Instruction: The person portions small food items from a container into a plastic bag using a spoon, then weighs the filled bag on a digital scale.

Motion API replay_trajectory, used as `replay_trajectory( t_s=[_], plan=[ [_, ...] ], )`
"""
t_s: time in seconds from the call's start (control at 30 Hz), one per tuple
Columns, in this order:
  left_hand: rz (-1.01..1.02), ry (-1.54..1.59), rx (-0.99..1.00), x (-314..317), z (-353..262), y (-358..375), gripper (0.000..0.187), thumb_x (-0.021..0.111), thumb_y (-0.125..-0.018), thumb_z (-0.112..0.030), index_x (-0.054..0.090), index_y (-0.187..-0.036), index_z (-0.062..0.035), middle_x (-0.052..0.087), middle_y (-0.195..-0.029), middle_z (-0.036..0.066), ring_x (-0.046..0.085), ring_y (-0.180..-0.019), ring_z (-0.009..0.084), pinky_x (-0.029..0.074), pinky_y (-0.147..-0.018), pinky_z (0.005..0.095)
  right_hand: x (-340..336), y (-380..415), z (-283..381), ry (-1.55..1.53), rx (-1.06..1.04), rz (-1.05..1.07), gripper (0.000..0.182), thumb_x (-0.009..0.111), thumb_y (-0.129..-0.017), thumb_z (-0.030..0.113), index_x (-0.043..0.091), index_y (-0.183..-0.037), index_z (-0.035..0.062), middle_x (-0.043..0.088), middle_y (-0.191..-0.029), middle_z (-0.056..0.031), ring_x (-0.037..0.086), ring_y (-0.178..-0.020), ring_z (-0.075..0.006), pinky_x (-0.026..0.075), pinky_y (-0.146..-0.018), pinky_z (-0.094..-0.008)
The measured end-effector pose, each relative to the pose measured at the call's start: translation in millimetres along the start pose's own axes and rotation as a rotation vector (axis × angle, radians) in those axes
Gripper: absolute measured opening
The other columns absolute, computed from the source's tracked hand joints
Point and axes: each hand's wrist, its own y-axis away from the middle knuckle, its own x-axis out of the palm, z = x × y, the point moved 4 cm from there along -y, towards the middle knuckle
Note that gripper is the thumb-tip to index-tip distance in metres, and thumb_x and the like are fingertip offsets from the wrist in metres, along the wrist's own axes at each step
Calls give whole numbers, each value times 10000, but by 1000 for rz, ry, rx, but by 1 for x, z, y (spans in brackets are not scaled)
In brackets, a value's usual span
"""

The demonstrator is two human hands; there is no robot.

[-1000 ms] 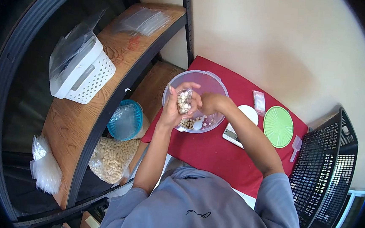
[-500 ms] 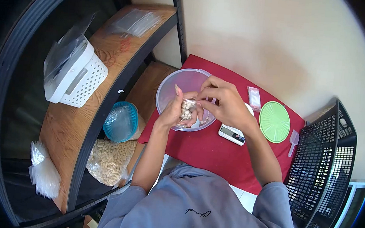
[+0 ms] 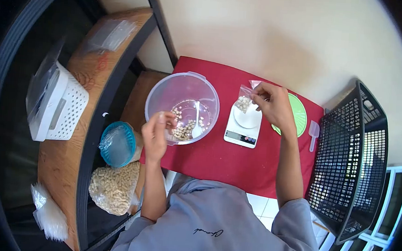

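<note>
My right hand (image 3: 272, 102) pinches the top of a small clear bag (image 3: 243, 102) with pale pieces in it. The bag hangs at the upper left part of the white digital scale (image 3: 241, 137); whether it touches the scale I cannot tell. My left hand (image 3: 156, 134) is raised at the near left rim of the clear round tub (image 3: 154, 99), fingers bent and apart, holding nothing. Inside the tub lie pale pieces (image 3: 182, 131) and a white spoon (image 3: 196, 120).
On the red cloth (image 3: 198, 165), a green lid (image 3: 298, 114) and a clear scoop (image 3: 313, 133) lie right of the scale. A black crate (image 3: 348, 159) stands far right. Left are a shelf (image 3: 58, 162), white basket (image 3: 72, 102), blue-lidded container (image 3: 117, 143) and large filled bag (image 3: 114, 187).
My hands have moved apart. My right hand has carried the small bag right to the scale, and my left hand has let go of it. The view has shifted, and the spoon shows.
</note>
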Motion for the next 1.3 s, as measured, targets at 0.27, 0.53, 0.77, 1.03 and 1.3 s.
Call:
replay_trajectory(
  t_s=[0.27, 0.53, 0.77, 1.03, 1.3],
  plan=[
    [-359, 29, 89, -23, 0, 27, 260, 480, -1016, -157, 584, -855, 20, 585, -689, 64, 519, -588, 102, 421, -537, 234, 42, 13, -141, -435, 257, -84, 39, 662, -827, -17, 641, -829, -50, 669, -732, -107, 684, -659, -149, 548, -523, -257],
    [-587, -318, 137, -44, 11, 29, 189, 599, -966, -161, 568, -1023, 16, 577, -955, 72, 536, -902, 144, 438, -793, 291, 32, 45, -180, -139, 437, -273, 336, 699, -831, 110, 661, -1147, 3, 719, -805, -148, 679, -631, -168, 544, -487, -296],
    [-558, -277, -188, -51, 48, 25, 527, 677, -919, -209, 453, -1349, -4, 485, -1327, 172, 453, -1263, 237, 367, -1066, 362, 8, 62, -182, -126, 537, -346, 304, 703, -844, 157, 675, -1108, 11, 719, -805, -126, 675, -649, -148, 549, -515, -288],
    [-439, 53, -282, -41, 62, 26, 518, 634, -945, -183, 421, -1366, 29, 495, -1335, 182, 488, -1231, 235, 372, -1059, 354, 16, 69, -190, -158, 538, -309, 252, 697, -856, 165, 688, -1057, 13, 700, -771, -96, 662, -625, -136, 535, -490, -281],
    [-411, 68, -319, -29, 59, 27, 442, 609, -923, -88, 451, -1317, 36, 524, -1305, 171, 494, -1217, 229, 363, -1057, 348, 24, 46, -168, -90, 462, -325, 202, 699, -835, 156, 713, -994, 31, 714, -823, -139, 669, -632, -173, 518, -606, -322]
  ],
)
